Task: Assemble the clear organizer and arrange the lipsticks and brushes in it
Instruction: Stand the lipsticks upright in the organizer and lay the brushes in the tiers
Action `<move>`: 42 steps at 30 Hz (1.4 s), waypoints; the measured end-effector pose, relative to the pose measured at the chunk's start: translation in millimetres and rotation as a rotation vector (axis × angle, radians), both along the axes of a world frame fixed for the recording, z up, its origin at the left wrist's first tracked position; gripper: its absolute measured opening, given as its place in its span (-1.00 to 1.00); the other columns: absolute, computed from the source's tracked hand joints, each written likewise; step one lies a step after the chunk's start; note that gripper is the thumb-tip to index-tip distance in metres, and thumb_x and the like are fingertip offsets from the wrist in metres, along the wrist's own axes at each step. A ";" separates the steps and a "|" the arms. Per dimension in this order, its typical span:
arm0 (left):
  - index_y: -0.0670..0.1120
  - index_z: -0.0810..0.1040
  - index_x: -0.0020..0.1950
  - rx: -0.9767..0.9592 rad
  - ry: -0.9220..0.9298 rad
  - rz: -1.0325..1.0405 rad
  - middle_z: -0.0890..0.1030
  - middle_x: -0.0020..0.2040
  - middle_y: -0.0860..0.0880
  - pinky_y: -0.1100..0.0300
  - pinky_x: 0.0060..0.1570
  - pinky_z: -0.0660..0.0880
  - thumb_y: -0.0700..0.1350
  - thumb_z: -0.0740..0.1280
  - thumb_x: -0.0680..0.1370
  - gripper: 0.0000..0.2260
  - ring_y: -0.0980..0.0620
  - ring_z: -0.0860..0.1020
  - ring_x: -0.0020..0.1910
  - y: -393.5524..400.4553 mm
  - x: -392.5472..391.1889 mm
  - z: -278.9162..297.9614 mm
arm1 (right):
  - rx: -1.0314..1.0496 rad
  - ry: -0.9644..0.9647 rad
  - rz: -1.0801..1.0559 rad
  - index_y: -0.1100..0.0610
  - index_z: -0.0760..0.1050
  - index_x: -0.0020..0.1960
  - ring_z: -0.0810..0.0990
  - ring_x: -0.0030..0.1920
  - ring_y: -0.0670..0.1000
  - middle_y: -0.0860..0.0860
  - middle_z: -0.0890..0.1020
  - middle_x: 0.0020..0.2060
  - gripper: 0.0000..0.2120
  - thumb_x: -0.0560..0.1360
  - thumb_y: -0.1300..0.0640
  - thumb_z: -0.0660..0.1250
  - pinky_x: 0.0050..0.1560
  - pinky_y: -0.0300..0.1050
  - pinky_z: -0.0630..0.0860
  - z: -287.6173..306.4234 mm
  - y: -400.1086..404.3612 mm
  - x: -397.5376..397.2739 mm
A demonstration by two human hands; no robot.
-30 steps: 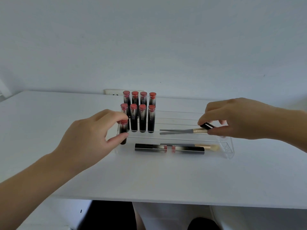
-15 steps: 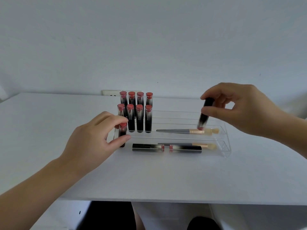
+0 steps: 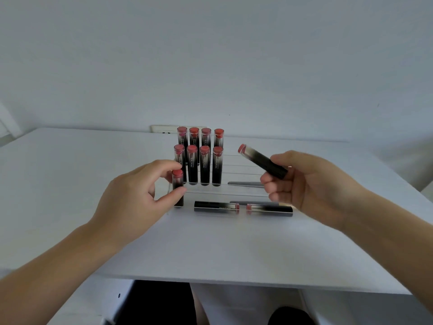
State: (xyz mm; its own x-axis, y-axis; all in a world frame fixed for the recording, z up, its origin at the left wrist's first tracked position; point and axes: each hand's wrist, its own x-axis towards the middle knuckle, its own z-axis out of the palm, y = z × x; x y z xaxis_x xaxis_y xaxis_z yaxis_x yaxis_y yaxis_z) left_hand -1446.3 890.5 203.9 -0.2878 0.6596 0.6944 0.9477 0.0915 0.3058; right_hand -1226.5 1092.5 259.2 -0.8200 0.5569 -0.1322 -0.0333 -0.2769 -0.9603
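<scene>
A white worktop is being viewed from above its near edge, with a clear acrylic organizer sitting at its middle. The left forearm is being extended in from 7 o'clock, and the left hand is being held at the organizer's left end with the wrist roughly level. An upright lipstick in the front left slot is being pinched between the curled index finger at its pink cap and the thumb against its dark barrel; the other fingers are being kept tucked behind.

The right forearm is being brought in from 4 o'clock, and the right hand is being held above the organizer's right half, palm turned toward 9 o'clock. A second lipstick is being gripped by its dark end in the curled fingers and thumb, clear of the organizer and tilted, its pink end pointing toward 10 o'clock.

Eight capped lipsticks are being kept upright in two rows of four at the organizer's back left, at 12 o'clock from the left hand. Two lipsticks are lying end to end in the front channel, and a grey brush handle is lying in the channel behind them, its tip being hidden by the right hand.
</scene>
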 end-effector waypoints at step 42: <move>-0.01 0.62 0.18 0.136 0.065 -0.057 0.44 -0.11 0.57 0.36 -0.34 0.32 -0.02 0.45 0.51 -0.74 0.02 0.40 -0.39 2.0 -7.3 -10.1 | 0.773 0.246 -0.174 -0.08 0.59 0.14 0.60 -0.23 0.32 0.07 0.72 -0.17 -0.82 0.59 0.15 0.37 -0.32 0.14 0.57 -37.8 -40.0 -32.7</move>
